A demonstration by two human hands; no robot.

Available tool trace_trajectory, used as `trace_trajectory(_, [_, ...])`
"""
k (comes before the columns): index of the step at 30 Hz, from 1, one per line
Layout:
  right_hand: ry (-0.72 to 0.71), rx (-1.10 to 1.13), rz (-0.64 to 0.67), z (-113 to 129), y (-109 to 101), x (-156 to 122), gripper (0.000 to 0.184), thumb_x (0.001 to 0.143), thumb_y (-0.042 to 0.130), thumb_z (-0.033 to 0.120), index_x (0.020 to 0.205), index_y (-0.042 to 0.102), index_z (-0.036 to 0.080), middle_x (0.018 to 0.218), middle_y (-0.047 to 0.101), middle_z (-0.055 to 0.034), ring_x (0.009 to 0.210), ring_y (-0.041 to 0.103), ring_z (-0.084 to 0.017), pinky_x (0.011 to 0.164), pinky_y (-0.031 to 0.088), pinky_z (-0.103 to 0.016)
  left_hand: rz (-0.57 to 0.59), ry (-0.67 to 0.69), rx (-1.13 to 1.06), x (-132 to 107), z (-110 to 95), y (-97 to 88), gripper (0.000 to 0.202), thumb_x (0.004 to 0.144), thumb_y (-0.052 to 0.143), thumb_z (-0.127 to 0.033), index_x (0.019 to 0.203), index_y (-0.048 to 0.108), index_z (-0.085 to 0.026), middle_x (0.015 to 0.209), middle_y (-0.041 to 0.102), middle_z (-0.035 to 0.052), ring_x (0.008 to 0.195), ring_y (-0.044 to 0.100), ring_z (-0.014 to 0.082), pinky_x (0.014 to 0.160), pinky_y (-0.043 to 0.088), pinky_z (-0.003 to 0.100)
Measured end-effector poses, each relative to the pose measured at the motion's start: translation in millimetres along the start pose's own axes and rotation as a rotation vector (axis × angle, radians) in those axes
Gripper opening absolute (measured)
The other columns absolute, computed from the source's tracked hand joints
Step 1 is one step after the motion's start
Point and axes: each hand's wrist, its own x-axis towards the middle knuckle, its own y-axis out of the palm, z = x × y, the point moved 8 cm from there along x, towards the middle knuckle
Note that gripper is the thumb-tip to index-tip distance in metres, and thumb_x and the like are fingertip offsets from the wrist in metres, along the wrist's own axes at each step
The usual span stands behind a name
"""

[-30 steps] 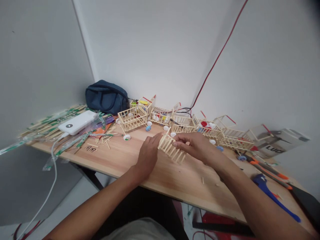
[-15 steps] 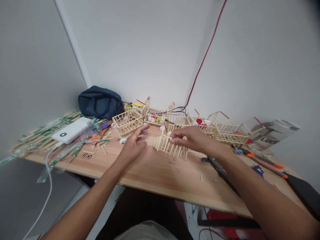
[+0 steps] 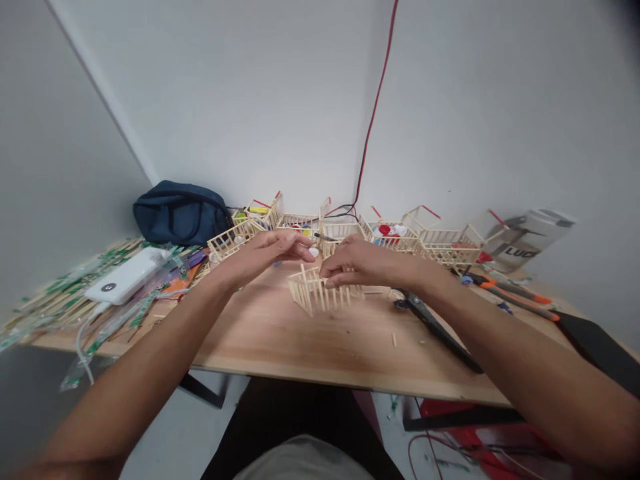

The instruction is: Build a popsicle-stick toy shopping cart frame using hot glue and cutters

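Note:
A small basket-shaped frame of thin wooden sticks (image 3: 323, 293) stands on the wooden table (image 3: 280, 343) before me. My right hand (image 3: 353, 261) grips its top edge from the right, thumb against the near side and fingers bent over it. Just up and left of the frame, my left hand (image 3: 280, 245) hovers with its fingers stretched out and apart from the thumb, holding nothing. Close to those fingertips lies a white bottle cap (image 3: 313, 252). Part of the frame's far side is hidden behind my right hand.
Several stick carts, including one with bottle caps (image 3: 393, 233), line the wall. A blue bag (image 3: 183, 212), a white power bank (image 3: 125, 275) and bundled sticks (image 3: 65, 287) lie left. Orange-handled pliers (image 3: 520, 303) and a black tool (image 3: 440, 330) lie right.
My left hand has moved right, over toward the stick frame. The frame, still in my right hand, has turned so its slatted near side stands more upright. The whole view has shifted slightly.

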Motion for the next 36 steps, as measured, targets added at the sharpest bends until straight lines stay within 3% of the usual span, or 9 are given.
trace_trajectory(4, [-0.03,-0.15,-0.003,8,4,-5,0.025,0.095,0.053,0.04,0.086,0.067,0.022,0.078,0.069,0.0027,0.074,0.055,-0.014,0.085,0.024,-0.035,0.09,-0.052,0.096,18,9,2.7,0.043,0.087,0.063,-0.042,0.119,0.061,-0.015,0.119,0.068,0.0143,0.111,0.063,0.022,0.101,0.044,0.04])
trace_trajectory(9, [-0.103,-0.321,-0.017,21,4,-11,0.018,0.095,0.055,0.036,0.098,0.068,0.024,0.099,0.071,-0.0033,0.101,0.056,-0.021,0.084,0.023,-0.037,0.446,0.052,0.398,46,2,39.2,0.041,0.083,0.064,-0.024,0.123,0.06,-0.017,0.13,0.061,0.0113,0.121,0.056,0.022,0.101,0.042,0.035])
trace_trajectory(12, [-0.123,-0.382,-0.015,23,3,-12,0.016,0.094,0.057,0.033,0.104,0.068,0.026,0.11,0.07,-0.0042,0.115,0.05,-0.024,0.087,0.023,-0.039,0.598,0.1,0.54,57,7,58.1,0.04,0.077,0.066,-0.019,0.117,0.062,-0.016,0.123,0.065,0.0087,0.113,0.059,0.0208,0.092,0.045,0.029])
trace_trajectory(14, [-0.115,-0.407,-0.012,19,4,-14,0.017,0.094,0.056,0.033,0.103,0.068,0.025,0.11,0.07,-0.0041,0.113,0.051,-0.023,0.09,0.023,-0.041,0.645,0.108,0.619,61,15,65.5,0.033,0.075,0.066,-0.018,0.108,0.065,-0.014,0.108,0.069,0.0061,0.098,0.062,0.0185,0.081,0.047,0.024])
trace_trajectory(17, [-0.095,-0.452,-0.015,9,7,-17,0.018,0.094,0.057,0.036,0.1,0.07,0.025,0.108,0.07,-0.0041,0.106,0.053,-0.023,0.094,0.023,-0.044,0.605,0.135,0.73,66,25,68.0,0.015,0.077,0.063,-0.02,0.089,0.069,-0.014,0.079,0.068,-0.0002,0.073,0.059,0.0125,0.065,0.041,0.019])
trace_trajectory(20, [-0.101,-0.503,-0.047,1,11,-21,0.014,0.09,0.063,0.034,0.099,0.071,0.028,0.11,0.07,-0.0033,0.111,0.051,-0.025,0.097,0.023,-0.046,0.553,0.175,0.8,66,29,67.6,0.013,0.08,0.058,-0.018,0.083,0.07,-0.013,0.064,0.063,-0.0027,0.06,0.052,0.0089,0.059,0.036,0.018])
trace_trajectory(28, [-0.038,-0.588,-0.157,-9,21,-43,0.013,0.09,0.062,0.025,0.094,0.073,0.029,0.133,0.061,-0.0019,0.131,0.042,-0.028,0.106,0.025,-0.052,0.471,0.066,1.077,55,42,65.6,0.027,0.081,0.055,-0.013,0.102,0.071,-0.012,0.083,0.072,0.0061,0.07,0.059,0.0151,0.062,0.038,0.022])
trace_trajectory(36, [0.053,-0.463,-0.251,-31,50,-64,0.025,0.094,0.056,0.026,0.115,0.068,0.033,0.139,0.056,-0.0035,0.132,0.042,-0.026,0.104,0.033,-0.047,0.345,-0.127,1.131,45,47,72.0,0.03,0.079,0.049,-0.009,0.099,0.07,-0.014,0.097,0.072,0.0113,0.081,0.063,0.0205,0.064,0.04,0.026])
